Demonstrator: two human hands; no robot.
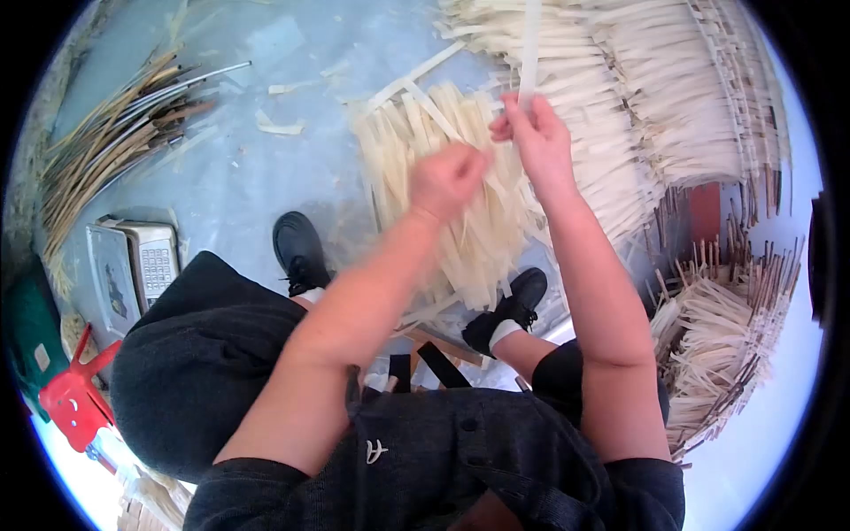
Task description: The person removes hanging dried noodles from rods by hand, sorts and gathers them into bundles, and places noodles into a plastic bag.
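My right hand [542,142] pinches the lower end of a long pale flat strip [529,49], which stretches up towards the top edge of the view. Just left of it, my left hand [450,180] is closed with curled fingers and slightly smeared by motion. Whatever its fingers may hold is hidden. Both hands are above a loose pile of pale strips [482,252] between my feet. One separate strip [432,111] slants across the pile's upper part, close to my left hand.
Rows of pale strips on sticks [620,97] cover the upper right. A curved bundle of them [708,345] stands at lower right. Thin sticks [115,133] lie at upper left, above a keypad device [155,261]. A red plastic stool [75,403] is at lower left.
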